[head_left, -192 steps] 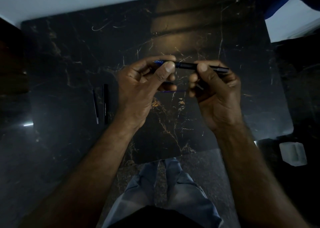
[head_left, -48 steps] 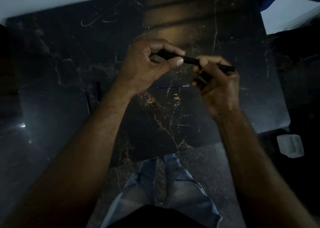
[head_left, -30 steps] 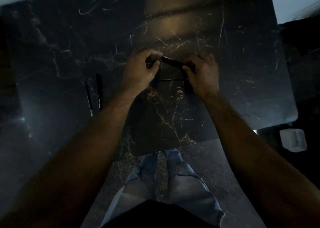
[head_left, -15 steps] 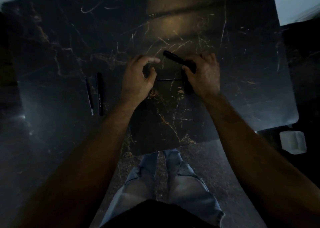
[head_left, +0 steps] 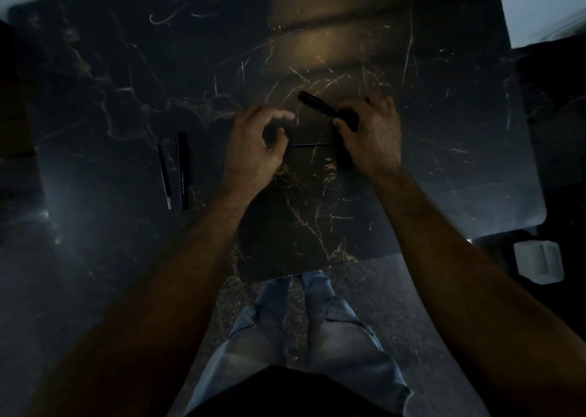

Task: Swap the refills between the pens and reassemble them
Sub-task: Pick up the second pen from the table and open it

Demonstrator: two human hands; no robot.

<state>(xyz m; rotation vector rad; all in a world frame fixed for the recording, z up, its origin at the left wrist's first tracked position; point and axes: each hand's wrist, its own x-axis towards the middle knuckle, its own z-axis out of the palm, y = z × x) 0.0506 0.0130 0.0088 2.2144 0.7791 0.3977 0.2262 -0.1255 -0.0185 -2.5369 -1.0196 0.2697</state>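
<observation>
My right hand (head_left: 372, 133) is closed around a black pen barrel (head_left: 320, 106) whose free end sticks out up and to the left. A thin refill (head_left: 312, 145) lies flat on the dark marble table (head_left: 412, 163) between my two hands. My left hand (head_left: 253, 148) hovers at the refill's left end with thumb and fingers curled but apart, holding nothing that I can see. Far to the left lie a second black pen barrel (head_left: 183, 171) and a second thin refill (head_left: 164, 175), side by side.
A white box (head_left: 539, 261) sits on the floor at the lower right. A white surface (head_left: 545, 11) shows at the upper right corner. The table's near edge runs just above my knees in blue jeans (head_left: 301, 337).
Both hands came down from chest height to the table. My left hand let go of the pen barrel's end; the barrel stays in my right hand alone. The refill rests on the table.
</observation>
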